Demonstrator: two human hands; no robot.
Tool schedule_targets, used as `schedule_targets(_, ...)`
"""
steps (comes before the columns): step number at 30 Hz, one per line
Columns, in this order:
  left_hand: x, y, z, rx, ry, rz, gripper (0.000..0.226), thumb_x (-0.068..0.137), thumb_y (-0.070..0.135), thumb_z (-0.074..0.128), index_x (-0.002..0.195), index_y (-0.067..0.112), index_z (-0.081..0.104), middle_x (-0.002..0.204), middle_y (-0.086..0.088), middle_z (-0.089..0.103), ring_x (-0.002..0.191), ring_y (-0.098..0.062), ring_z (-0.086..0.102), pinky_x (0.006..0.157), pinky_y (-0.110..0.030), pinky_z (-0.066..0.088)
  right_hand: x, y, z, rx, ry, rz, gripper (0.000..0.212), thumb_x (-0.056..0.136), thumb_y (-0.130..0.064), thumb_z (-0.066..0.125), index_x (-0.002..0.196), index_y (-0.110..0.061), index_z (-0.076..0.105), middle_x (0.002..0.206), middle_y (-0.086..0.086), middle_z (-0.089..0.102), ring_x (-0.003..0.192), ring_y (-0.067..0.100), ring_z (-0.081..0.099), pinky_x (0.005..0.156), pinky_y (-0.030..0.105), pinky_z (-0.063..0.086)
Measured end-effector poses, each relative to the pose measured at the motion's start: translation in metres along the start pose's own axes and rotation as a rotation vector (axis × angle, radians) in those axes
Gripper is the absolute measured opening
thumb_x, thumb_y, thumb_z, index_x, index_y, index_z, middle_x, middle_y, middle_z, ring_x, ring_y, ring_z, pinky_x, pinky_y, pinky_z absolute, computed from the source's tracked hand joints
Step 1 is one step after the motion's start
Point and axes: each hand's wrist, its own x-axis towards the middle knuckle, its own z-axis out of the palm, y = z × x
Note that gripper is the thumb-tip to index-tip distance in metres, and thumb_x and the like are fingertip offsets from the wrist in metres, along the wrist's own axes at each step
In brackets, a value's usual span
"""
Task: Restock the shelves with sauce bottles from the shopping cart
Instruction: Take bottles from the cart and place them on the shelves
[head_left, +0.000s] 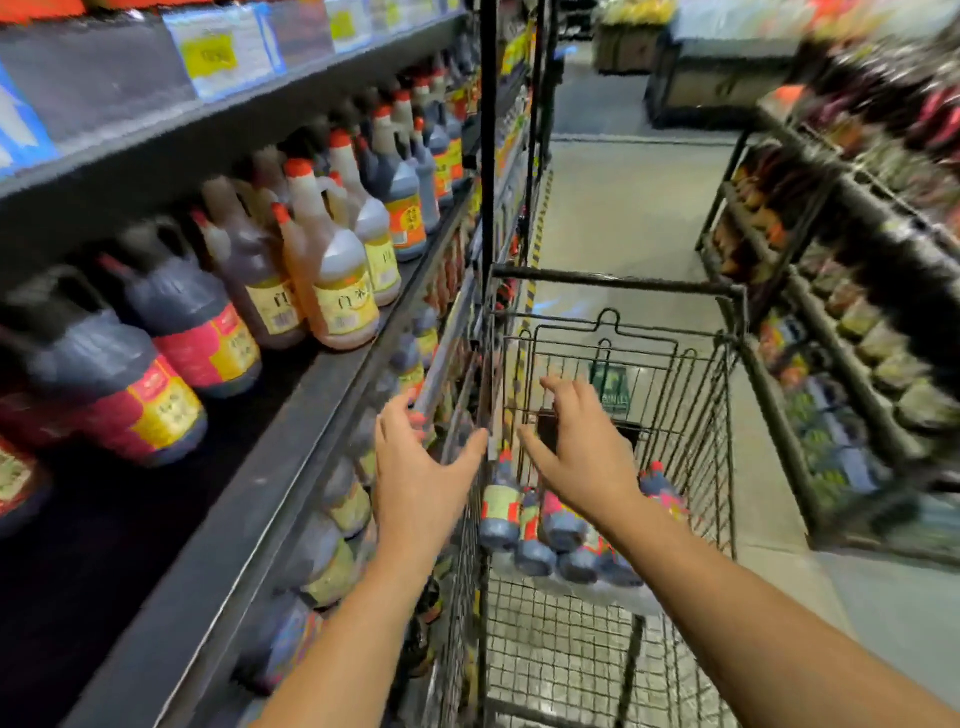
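Both hands are stretched out ahead, fingers spread and loose, and neither one holds anything. The right hand (582, 452) hangs palm down inside the shopping cart (623, 282), right over the far end of the sauce bottles (540, 525). Its wrist and forearm cover some of them, and I cannot tell whether the fingers touch any. The bottles lie on their sides in a tight cluster on the wire floor of the cart, dark, with red caps pointing away from the person and red and yellow labels. They sit just below and slightly to the left of the right palm. The left hand (421, 467) is at the cart's left wall, between the cart and the shelf (311, 431), thumb turned toward the cart — open too, and apart from the bottles, which lie to its right and lower down. On the shelf at the left stand big jugs of amber liquid (337, 280) with yellow labels, and nearer the camera dark jugs (171, 322) with red labels; the board in front of the dark jugs is bare. More bottles (337, 519) fill the level beneath, blurred. Across the pale floor (623, 208) on the right stands another rack (857, 364) of goods — too smeared to make out.
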Motion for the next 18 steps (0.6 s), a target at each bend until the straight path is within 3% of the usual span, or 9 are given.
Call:
schedule_targets(3,-0.007,-0.001,0.038,0.016,-0.120,0.001,0.072,0.075,0.040,0.081,0.132,0.017,0.043,0.112,0.001,0.051,0.098,-0.013,0.051,0.079,-0.023,0.038,-0.020,0.049,0.000,-0.025,0.001,0.152,0.062,0.090,-0.050,0.055,0.141,-0.020,0.038,0.125,0.003,0.046,0.113,0.024,0.053,0.081,0.039,0.051)
schedule_targets(8,-0.014,-0.026,0.100,0.063,-0.277,-0.066,0.068,0.072,0.032,0.084,0.128,0.014,0.048,0.111,-0.003,0.055,0.096,-0.022,0.056,0.082,-0.036,0.048,-0.046,0.131,0.020,-0.022,-0.101,0.377,0.060,0.090,-0.050,0.055,0.138,-0.016,0.042,0.130,0.007,0.050,0.117,0.026,0.052,0.087,0.040,0.049)
schedule_targets(13,-0.014,-0.070,0.157,0.183,-0.438,-0.137,0.056,0.074,0.041,0.082,0.117,0.029,0.047,0.104,0.005,0.053,0.095,-0.020,0.059,0.070,-0.027,0.040,-0.053,0.202,0.056,-0.008,-0.250,0.554,0.064,0.090,-0.049,0.055,0.142,-0.015,0.038,0.139,0.011,0.046,0.123,0.030,0.050,0.094,0.037,0.046)
schedule_targets(15,-0.012,-0.088,0.179,0.205,-0.529,-0.209,0.057,0.075,0.050,0.078,0.118,0.031,0.046,0.111,0.004,0.055,0.100,-0.019,0.060,0.079,-0.035,0.050,-0.050,0.225,0.072,-0.026,-0.326,0.614,0.064,0.088,-0.047,0.058,0.139,-0.014,0.037,0.135,0.014,0.048,0.115,0.033,0.055,0.090,0.038,0.049)
schedule_targets(18,-0.007,-0.116,0.218,0.268,-0.591,-0.282,0.056,0.074,0.050,0.077,0.116,0.027,0.047,0.113,0.001,0.055,0.103,-0.022,0.059,0.087,-0.044,0.052,-0.036,0.261,0.098,-0.034,-0.418,0.712,0.070,0.085,-0.046,0.062,0.140,-0.015,0.033,0.134,0.016,0.047,0.115,0.034,0.054,0.094,0.044,0.049)
